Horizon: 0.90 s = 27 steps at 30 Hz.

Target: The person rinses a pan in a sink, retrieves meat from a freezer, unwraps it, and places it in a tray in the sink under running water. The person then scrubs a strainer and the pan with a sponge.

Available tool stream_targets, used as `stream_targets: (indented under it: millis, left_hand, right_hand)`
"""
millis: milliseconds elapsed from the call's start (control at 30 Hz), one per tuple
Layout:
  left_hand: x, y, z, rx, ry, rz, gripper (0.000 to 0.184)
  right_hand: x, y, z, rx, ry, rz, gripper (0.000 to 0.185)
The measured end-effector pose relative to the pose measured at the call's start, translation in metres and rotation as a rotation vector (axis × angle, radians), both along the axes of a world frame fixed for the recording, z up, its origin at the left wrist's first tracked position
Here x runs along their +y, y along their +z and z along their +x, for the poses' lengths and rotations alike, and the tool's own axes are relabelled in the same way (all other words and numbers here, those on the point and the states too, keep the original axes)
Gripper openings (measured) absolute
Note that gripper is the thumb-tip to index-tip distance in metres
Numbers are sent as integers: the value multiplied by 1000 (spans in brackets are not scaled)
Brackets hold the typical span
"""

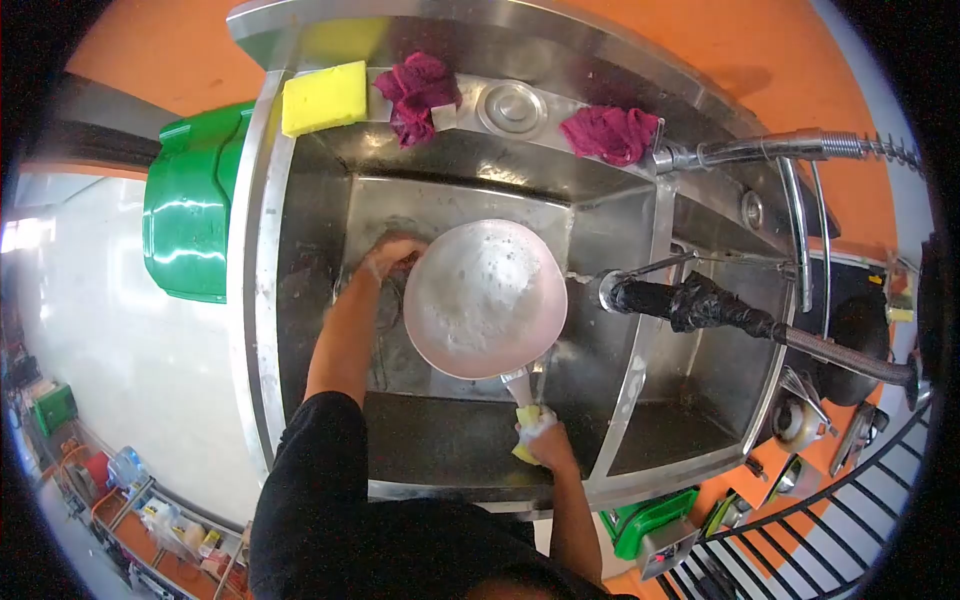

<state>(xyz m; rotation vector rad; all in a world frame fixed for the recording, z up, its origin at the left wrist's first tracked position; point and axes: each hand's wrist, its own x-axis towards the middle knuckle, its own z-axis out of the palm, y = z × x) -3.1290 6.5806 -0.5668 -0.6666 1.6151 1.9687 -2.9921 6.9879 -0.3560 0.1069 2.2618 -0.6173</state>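
A round pink pan (485, 300) with suds inside is held over the left basin of a steel sink (450, 200). My left hand (395, 254) is at the pan's upper left rim, its fingers curled and partly hidden behind the edge. My right hand (545, 440) is closed round a soapy yellow sponge (525, 455), which is wrapped against the pan's handle (518, 386) below the rim.
Along the back ledge lie a large yellow sponge (325, 98), two dark red cloths (418, 95) (612, 134) and a round steel lid (512, 109). A black-wrapped sprayer (690, 303) reaches over the divider. A green bin (198, 205) stands at left.
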Motion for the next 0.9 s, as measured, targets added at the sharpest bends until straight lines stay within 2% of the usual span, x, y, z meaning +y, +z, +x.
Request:
stream_targets:
  millis: [67,100,200,267,333,400,500,533,600,667,733,800,833,900]
  left_hand:
    - [-2,-10,4,42,4,-44,15]
    - [-2,-14,4,51,3,-71,15]
    - [7,31,-2,-171,-32,-354,15]
    - [4,17,-8,-79,-72,-304,15]
    - [10,30,-5,-4,-73,-402,17]
    - [34,90,-11,84,-43,-660,24]
    - [84,24,7,547,-330,-1847,31]
    - [96,38,14,553,-406,-1866,34]
    - [118,70,27,563,-553,-1894,42]
    - [116,89,26,275,-1081,-1414,47]
    - [135,88,32,174,-1265,-1179,47]
    - [169,77,55,227,-1176,-1264,41]
    - [184,67,66,250,-1131,-1314,40]
    - [220,10,81,523,-808,-1235,42]
  right_hand:
    - [-1,0,0,-11,-24,32,32]
    - [0,2,-2,4,65,0,33]
    - [0,15,-10,22,201,-101,36]
    - [2,5,0,0,134,-152,37]
    - [-1,8,2,-21,121,-148,38]
    - [-3,5,3,6,164,-130,39]
    - [3,-2,6,2,137,-88,38]
    - [3,-2,3,-67,37,-69,38]
    - [6,-2,0,-97,48,-73,38]
    - [10,-2,-1,-20,219,-93,38]
    - [6,4,-4,62,298,-72,38]
    - [1,4,1,29,104,-92,39]
    - [0,7,-1,3,151,-86,39]
    - [-8,19,-6,-23,221,-92,37]
